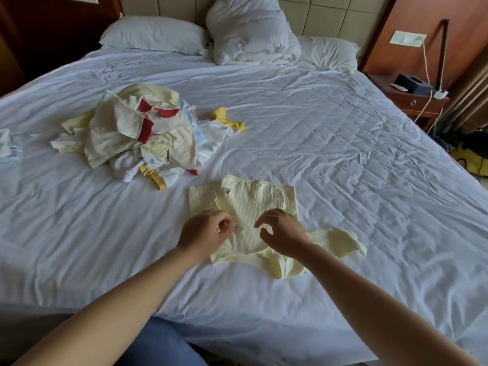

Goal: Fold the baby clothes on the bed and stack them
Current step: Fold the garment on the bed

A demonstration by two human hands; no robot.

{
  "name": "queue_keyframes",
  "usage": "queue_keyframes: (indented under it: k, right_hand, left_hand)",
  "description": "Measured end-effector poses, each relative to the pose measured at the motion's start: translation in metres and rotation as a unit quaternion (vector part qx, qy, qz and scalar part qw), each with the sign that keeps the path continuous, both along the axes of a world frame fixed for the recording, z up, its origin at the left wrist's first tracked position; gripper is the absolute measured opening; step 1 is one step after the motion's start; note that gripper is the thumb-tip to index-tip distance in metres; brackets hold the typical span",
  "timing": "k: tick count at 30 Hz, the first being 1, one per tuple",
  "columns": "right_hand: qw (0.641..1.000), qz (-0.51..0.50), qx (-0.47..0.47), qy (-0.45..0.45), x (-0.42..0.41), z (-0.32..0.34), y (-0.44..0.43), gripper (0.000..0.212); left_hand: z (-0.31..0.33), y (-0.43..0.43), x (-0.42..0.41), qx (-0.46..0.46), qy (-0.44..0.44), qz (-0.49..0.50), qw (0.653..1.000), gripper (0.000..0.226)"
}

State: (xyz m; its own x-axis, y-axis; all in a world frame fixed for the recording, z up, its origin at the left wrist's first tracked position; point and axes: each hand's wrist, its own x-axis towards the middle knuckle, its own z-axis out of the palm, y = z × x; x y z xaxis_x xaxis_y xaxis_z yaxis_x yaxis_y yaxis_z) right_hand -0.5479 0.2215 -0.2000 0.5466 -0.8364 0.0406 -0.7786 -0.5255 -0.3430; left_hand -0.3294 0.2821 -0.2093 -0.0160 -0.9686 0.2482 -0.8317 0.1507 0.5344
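The left hand is curling its fingers down and seems to be pinching the front of the pale yellow garment, while the right hand, at its 3 o'clock, is hovering with loosely arched fingers, gripping nothing. The garment is lying spread, not yet folded, on the bed beneath both hands. At 10 o'clock the pile of clothes is waiting in a heap and no folded stack is showing, so the task is looking barely begun.
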Motion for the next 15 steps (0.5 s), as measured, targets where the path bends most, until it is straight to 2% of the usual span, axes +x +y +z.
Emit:
queue_keyframes:
  k: [5,11,15]
  right_hand:
    - [0.999,0.044,0.001,0.005,0.054,0.016,-0.017,0.024]
    - [0.998,0.063,-0.009,-0.003,0.121,0.030,-0.050,0.026]
    - [0.991,0.118,-0.003,0.060,0.161,0.022,-0.073,0.025]
  left_hand:
    - [-0.004,-0.008,0.050,0.015,-0.018,0.100,0.995,0.012]
    - [-0.023,-0.015,0.075,0.062,-0.041,0.106,0.992,0.022]
    - [-0.037,-0.018,0.081,0.043,-0.017,0.081,0.996,0.021]
